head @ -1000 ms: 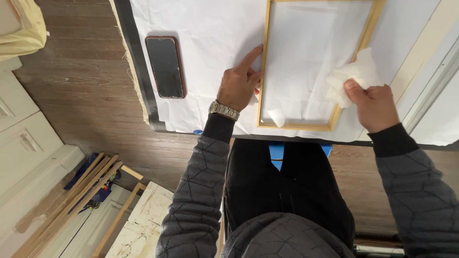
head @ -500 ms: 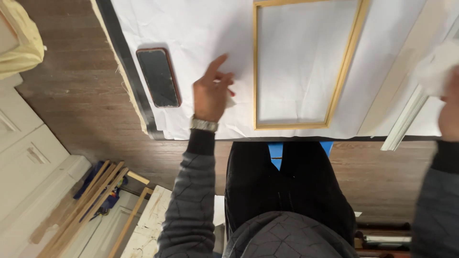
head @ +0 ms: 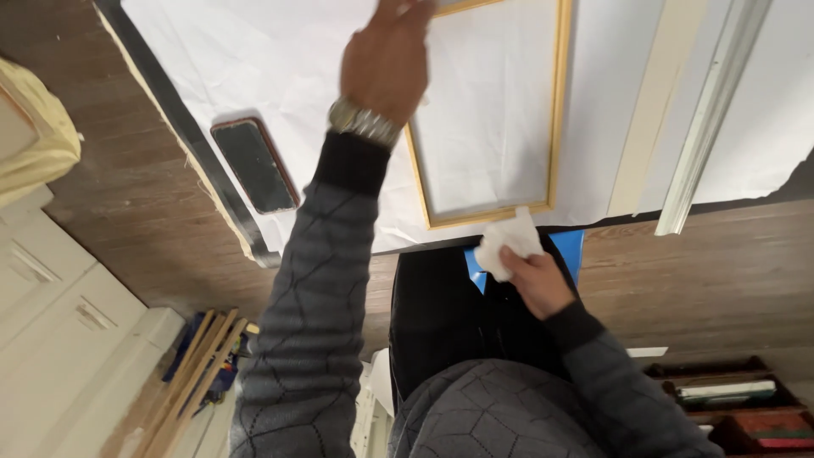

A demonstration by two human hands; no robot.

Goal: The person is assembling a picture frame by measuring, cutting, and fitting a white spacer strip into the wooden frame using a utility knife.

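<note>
The left hand lies flat on the gold picture frame, the right hand clutches a white cloth below it, and the glass could smear under the palm.

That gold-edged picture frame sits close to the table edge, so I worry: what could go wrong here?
The gold wooden picture frame has its bottom rail near the table edge; a push from the left hand might slide it off. The dark phone also lies near the edge and could get knocked.

Gold-edged frame, white cloth, black phone, white table cover, grey geometric-patterned sleeve
</note>
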